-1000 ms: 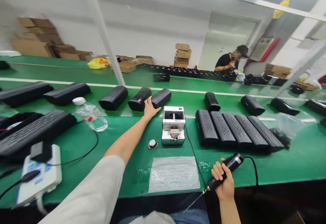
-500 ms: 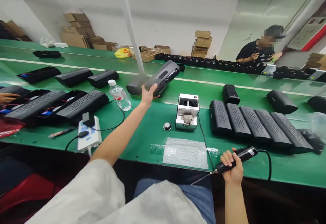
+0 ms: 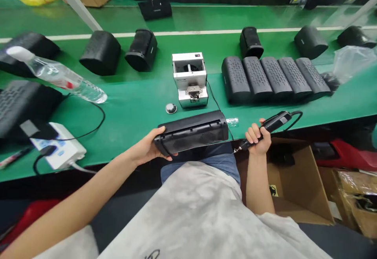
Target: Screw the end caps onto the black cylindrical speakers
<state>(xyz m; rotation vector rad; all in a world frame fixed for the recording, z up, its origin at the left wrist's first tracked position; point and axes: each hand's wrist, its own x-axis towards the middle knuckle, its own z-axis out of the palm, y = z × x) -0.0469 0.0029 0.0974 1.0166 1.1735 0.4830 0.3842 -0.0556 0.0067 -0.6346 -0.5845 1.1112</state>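
My left hand (image 3: pixel 151 145) grips the left end of a black speaker housing (image 3: pixel 193 132), held tilted at the bench's front edge above my lap. Its open side with a slotted rim faces me. My right hand (image 3: pixel 258 138) is wrapped round a black electric screwdriver (image 3: pixel 276 121), whose bit end points down and left, close to the housing's right end. A cable runs from the tool's back. Just beyond the housing stands a white screw feeder (image 3: pixel 191 82), with a small round metal dish (image 3: pixel 171 108) beside it.
Several black housings (image 3: pixel 272 78) stand in a row at the right, more at the back. At the left are a water bottle (image 3: pixel 66 76), a white power strip (image 3: pixel 63 147) and a marker (image 3: pixel 14 157). Below the bench at the right sits a cardboard box (image 3: pixel 300 180).
My left hand has brought the speaker housing from the far side of the bench to its front edge, over the bubble wrap. The view has tipped down. The screwdriver stays in my right hand.
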